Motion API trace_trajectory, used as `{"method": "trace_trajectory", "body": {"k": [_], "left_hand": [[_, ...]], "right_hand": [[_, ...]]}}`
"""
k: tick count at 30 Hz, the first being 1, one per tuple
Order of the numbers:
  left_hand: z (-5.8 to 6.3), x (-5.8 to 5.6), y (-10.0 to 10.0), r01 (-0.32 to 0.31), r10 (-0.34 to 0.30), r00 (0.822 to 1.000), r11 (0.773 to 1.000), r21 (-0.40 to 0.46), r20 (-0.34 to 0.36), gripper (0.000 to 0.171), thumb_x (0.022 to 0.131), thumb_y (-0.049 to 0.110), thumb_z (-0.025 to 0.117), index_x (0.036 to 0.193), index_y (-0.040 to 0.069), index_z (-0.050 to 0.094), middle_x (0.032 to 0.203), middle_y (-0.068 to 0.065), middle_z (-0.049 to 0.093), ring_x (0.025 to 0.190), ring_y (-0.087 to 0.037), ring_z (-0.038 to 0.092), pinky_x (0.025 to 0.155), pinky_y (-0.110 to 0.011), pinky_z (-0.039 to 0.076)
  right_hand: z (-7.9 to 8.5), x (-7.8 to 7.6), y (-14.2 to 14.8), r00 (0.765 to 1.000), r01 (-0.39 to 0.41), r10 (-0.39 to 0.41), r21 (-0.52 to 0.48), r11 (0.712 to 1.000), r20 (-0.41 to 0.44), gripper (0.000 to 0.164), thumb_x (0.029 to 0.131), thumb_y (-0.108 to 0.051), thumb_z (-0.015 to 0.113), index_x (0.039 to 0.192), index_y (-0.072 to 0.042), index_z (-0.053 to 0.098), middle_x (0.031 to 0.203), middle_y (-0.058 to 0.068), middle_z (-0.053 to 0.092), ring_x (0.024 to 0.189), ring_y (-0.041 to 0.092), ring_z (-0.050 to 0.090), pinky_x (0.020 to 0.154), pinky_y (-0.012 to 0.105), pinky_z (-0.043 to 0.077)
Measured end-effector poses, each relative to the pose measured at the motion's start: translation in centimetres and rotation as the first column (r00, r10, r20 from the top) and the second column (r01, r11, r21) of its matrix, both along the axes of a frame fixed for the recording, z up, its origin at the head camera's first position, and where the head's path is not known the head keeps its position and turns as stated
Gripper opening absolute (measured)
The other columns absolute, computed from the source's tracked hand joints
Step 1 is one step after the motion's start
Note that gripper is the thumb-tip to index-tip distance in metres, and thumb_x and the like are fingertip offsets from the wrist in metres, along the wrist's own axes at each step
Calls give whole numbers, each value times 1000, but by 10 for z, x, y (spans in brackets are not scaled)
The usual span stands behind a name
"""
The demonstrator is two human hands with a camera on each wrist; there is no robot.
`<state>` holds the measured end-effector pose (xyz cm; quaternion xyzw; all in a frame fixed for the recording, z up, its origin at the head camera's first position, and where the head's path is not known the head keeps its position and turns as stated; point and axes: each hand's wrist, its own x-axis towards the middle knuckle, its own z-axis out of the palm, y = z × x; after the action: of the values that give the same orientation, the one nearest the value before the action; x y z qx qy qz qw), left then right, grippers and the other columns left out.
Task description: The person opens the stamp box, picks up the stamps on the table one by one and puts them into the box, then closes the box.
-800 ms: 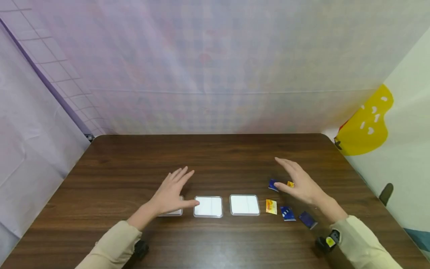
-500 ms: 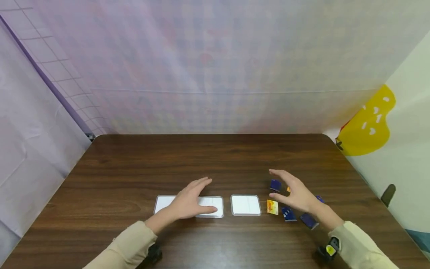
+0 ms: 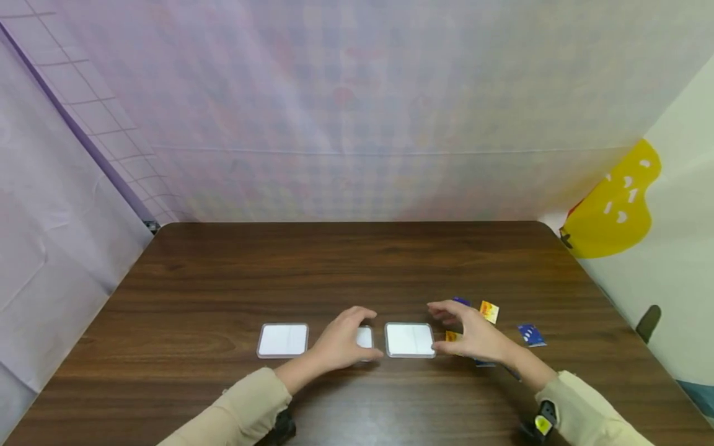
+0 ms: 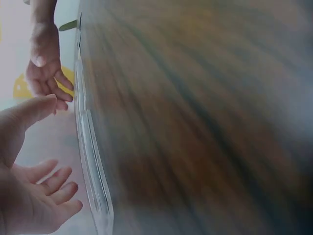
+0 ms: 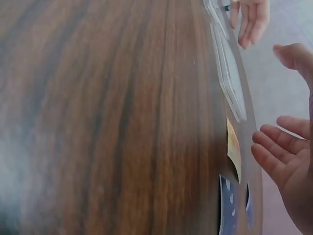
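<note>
Dark brown, wood-grained tabletop. Behind the tabletop, a pale lilac checked cloth; left of it, a wrinkled whitish cloth. Beyond its far right corner, a yellow pear-shaped motif; beside its right edge, a dark green oval motif.

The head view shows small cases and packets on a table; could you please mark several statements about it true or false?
1. Three white cases lie in a row. True.
2. The left hand grips the leftmost case. False: the left hand is at the middle case, holding nothing.
3. Every packet is blue. False: one yellow packet is plainly visible.
4. A blue packet lies right of all three cases. True.
5. The right hand holds a packet. False: the right hand holds nothing.
</note>
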<state>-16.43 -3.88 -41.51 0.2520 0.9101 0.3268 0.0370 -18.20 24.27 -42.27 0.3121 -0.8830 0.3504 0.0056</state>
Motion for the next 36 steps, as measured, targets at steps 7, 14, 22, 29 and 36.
{"method": "trace_trajectory", "body": {"k": [7, 14, 22, 29, 36], "left_hand": [[-1, -2, 16, -36, 37, 999, 999, -27, 7, 68, 64, 35, 80, 119, 4, 54, 119, -9, 55, 110, -25, 51, 90, -39, 44], [-5, -6, 23, -30, 28, 999, 997, -73, -24, 67, 60, 33, 82, 113, 0, 58, 109, -9, 58, 104, -24, 53, 90, -33, 43], [-8, -7, 29, -47, 43, 999, 989, -139, -32, 63, 57, 31, 83, 109, 4, 62, 103, -5, 58, 98, -21, 50, 82, -26, 45], [-8, -5, 33, -76, 73, 997, 987, -142, -30, 60, 55, 28, 84, 106, 4, 63, 101, -5, 58, 95, -19, 48, 78, -24, 45], [-8, -4, 34, -110, 105, 994, 983, -146, -38, 60, 54, 30, 84, 105, 6, 64, 97, -3, 56, 91, -17, 46, 72, -22, 44]], "right_hand": [[-7, -1, -8, 999, -49, 49, -31, 998, 23, 58, 69, -20, 78, 115, 5, 53, 104, 12, 59, 91, 22, 58, 76, 30, 51], [-10, -2, -10, 996, -74, 74, -8, 997, 42, 60, 67, -26, 79, 114, 4, 54, 104, 10, 57, 91, 20, 56, 77, 30, 50], [-12, -2, -10, 992, -78, 74, 32, 996, 99, 66, 66, -29, 80, 117, 4, 53, 102, 6, 54, 90, 17, 54, 77, 26, 48], [-10, -1, -13, 996, -64, 59, 78, 995, 64, 69, 62, -25, 82, 116, 6, 53, 99, 5, 53, 87, 15, 53, 75, 26, 48], [-9, -2, -16, 998, -43, 37, 117, 992, 53, 65, 60, -24, 82, 112, 5, 55, 98, 3, 53, 84, 13, 53, 73, 25, 48]]}}
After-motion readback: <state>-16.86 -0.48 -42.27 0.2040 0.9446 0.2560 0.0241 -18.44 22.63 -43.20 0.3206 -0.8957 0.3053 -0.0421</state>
